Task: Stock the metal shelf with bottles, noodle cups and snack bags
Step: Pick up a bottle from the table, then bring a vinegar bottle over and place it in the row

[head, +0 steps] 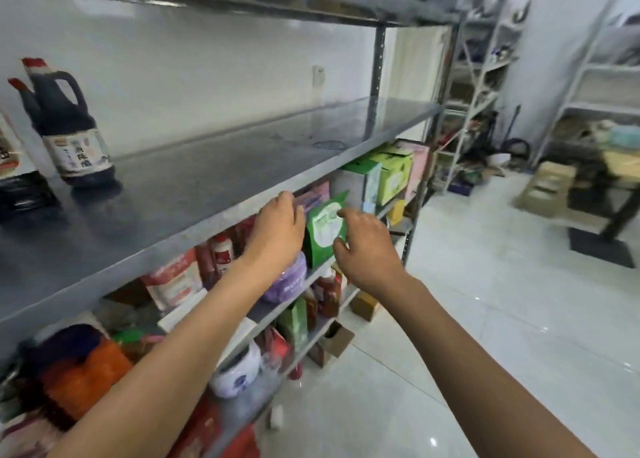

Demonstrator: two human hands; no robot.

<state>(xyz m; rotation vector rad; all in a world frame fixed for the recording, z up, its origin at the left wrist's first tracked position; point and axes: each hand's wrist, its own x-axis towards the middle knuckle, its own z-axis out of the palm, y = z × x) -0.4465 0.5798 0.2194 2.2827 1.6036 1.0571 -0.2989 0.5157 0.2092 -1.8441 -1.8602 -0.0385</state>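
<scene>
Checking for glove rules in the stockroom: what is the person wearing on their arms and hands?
Nothing visible. Both forearms are bare as far up as the frame shows, with no sleeves. The left hand and right hand have no gloves, rings, watch or wristband.

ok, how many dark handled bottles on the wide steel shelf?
2, both at its far left: one dark bottle standing in full view, and a second bottle behind it, mostly hidden. More may sit beyond the frame edge.
</scene>
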